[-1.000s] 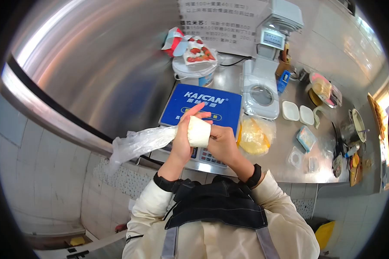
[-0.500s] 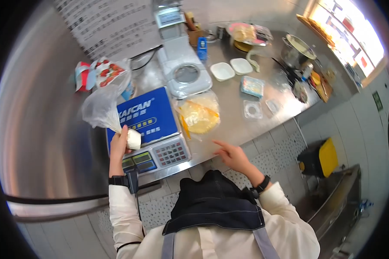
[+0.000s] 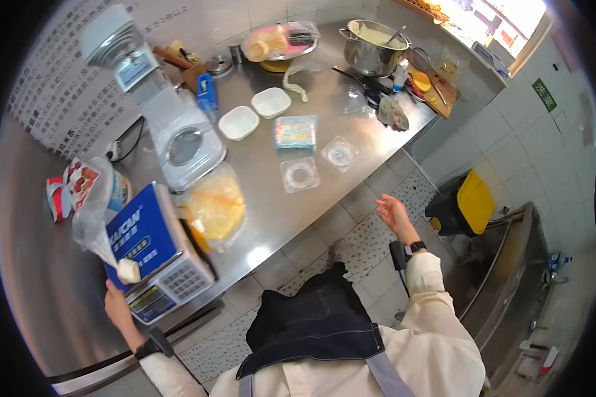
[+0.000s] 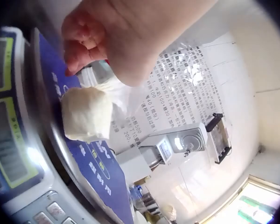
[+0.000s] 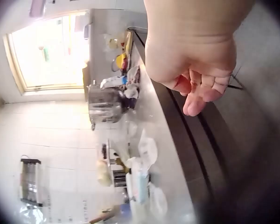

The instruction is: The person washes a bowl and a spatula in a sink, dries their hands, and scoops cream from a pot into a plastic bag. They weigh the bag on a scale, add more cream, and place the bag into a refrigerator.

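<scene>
A cream-coloured block (image 4: 87, 114) with a clear plastic bag (image 3: 93, 225) trailing from it lies at the front of the blue plate of a digital scale (image 3: 172, 281). My left hand (image 3: 119, 308) is right beside the block, at the left side of the scale. In the left wrist view the fingers (image 4: 74, 56) are loosely bent above the block, and the bag shows behind the palm. Past the counter's front edge, my right hand (image 3: 394, 215) hangs in the air with relaxed fingers, holding nothing.
A bag of yellow food (image 3: 215, 208) lies right of the scale, with a stand mixer (image 3: 179, 132) behind. Two white bowls (image 3: 271, 102), a blue packet (image 3: 295, 132) and clear lids (image 3: 300, 174) sit further along. A steel pot (image 3: 371, 56) stands at the back right.
Both hands first held the block with its bag, then parted. The left hand has brought it down to the scale; the right has moved away right. The head view has turned right.
</scene>
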Motion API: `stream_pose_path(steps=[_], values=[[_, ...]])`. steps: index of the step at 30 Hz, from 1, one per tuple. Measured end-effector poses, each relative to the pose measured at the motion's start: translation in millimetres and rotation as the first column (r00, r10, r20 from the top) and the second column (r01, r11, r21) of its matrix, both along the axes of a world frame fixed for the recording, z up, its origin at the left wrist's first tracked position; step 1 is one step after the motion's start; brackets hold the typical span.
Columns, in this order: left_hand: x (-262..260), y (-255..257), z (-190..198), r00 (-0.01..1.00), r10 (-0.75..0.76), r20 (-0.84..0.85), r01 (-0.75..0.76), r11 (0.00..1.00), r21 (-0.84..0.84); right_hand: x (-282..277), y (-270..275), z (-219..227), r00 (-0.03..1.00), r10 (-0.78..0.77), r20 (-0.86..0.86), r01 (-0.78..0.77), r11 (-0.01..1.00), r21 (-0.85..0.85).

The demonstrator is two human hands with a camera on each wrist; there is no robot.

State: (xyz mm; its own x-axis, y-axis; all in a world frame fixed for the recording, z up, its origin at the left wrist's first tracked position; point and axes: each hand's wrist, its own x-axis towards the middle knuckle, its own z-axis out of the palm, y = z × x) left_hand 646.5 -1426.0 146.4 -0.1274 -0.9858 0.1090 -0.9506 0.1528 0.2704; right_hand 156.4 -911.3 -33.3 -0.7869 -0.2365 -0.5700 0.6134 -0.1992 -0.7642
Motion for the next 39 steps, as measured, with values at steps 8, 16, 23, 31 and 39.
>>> stream_pose_path(steps=[8,16,23,31,39], values=[[-143,210,-51,0.645,0.132,-0.753,0.317,0.850,0.421,-111,-25,-98,0.970,0.142,0.198,-0.115,0.983,-0.141],[-246,356,-84,0.689,0.143,-0.710,0.594,0.451,0.667,-124,-48,-126,0.929,0.191,0.316,-0.063,0.926,-0.372],[-237,430,-144,0.660,0.189,-0.727,0.500,0.612,0.613,-103,12,-119,0.897,0.304,0.322,-0.234,0.943,-0.239],[-236,544,-194,0.750,0.302,-0.589,0.207,0.738,0.642,-122,74,67,-0.170,0.979,-0.109,-0.810,-0.076,0.582],[-324,622,-208,0.702,0.366,-0.611,0.126,0.781,0.612,-133,64,11,-0.529,0.839,0.127,-0.466,-0.412,0.783]])
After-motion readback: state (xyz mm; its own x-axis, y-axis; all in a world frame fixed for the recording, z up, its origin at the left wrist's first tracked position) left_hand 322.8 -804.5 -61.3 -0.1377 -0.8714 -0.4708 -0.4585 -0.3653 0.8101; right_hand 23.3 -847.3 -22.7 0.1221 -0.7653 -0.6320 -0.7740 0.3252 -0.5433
